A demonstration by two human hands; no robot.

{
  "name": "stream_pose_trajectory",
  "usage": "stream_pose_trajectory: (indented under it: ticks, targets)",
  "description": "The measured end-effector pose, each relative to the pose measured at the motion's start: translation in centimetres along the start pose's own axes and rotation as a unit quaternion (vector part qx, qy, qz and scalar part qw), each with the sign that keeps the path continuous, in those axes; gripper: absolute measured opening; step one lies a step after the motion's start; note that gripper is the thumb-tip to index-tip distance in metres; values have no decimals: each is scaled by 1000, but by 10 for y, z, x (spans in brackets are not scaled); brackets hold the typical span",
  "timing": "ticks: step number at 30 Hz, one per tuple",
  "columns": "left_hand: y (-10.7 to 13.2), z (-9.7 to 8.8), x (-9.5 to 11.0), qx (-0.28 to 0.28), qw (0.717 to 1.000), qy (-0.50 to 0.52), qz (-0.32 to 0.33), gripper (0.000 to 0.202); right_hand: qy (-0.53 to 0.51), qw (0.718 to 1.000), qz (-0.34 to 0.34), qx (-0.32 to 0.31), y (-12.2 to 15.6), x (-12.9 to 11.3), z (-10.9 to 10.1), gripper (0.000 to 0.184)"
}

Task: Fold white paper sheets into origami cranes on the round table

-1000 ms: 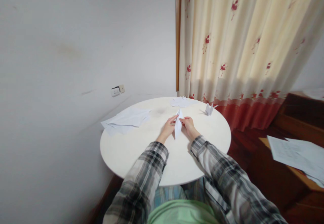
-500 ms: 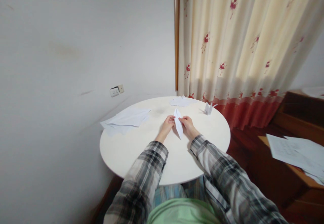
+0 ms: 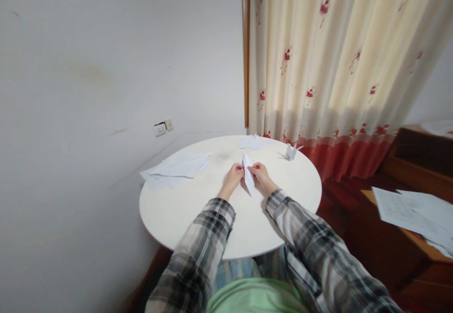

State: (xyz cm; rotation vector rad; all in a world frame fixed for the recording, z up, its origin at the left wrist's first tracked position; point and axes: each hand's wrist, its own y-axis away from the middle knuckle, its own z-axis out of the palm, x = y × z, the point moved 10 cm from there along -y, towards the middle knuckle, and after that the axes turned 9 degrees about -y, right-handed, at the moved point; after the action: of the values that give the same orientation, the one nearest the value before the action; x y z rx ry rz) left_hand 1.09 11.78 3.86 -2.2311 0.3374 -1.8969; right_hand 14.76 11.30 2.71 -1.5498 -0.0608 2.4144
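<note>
Between my two hands is a piece of white folded paper, long and narrow with a pointed end toward me and another away from me. My left hand pinches its left edge with thumb and fingers. On the opposite edge, my right hand grips it the same way. The paper is held just above the round white table; whether it touches the top I cannot tell. Beyond my right hand stands a white folded paper crane.
Loose white sheets lie at the table's left side. More paper scraps are at the far edge. A wall runs close on the left, a flowered curtain hangs behind. Printed papers lie on wooden furniture at right.
The folded paper has turned a little between my fingers and looks narrower, with its near tip slightly left. Both hands keep their grip and have barely moved.
</note>
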Motion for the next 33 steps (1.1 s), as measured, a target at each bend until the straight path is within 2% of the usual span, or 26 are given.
stream_pose_trajectory:
  ticks: [2,7,11,15,18,20,23,26,29,33]
  targets:
    - [0,3,-1,-17,1000,-7,-8,11,0,1000,-1,-2,0,0,0,25]
    - [2,7,0,-31,999,4,-20,26,2,1000,-7,1,0,-2,0,24]
    - [2,6,1,-27,999,-13,-13,17,8,1000,-3,15,1,-4,-1,20]
    - [2,-6,-4,30,999,-2,-37,9,-7,1000,9,6,2,-4,2,18]
    - [3,-20,-6,92,995,-7,-47,14,-27,999,17,-40,5,-5,12,13]
    - [4,-24,-4,103,994,-4,-42,12,-31,996,32,-76,7,-3,20,10]
    - [2,-19,-5,72,995,37,-54,12,-28,993,52,-98,9,0,26,15]
    - [3,-12,-5,39,992,92,-77,14,-38,995,50,-79,9,-2,23,22]
    - [6,-7,2,13,991,117,-63,20,-46,995,50,-66,10,-4,20,23]
    - [10,-1,6,-14,992,116,-47,32,-57,993,45,-97,14,-8,25,17]
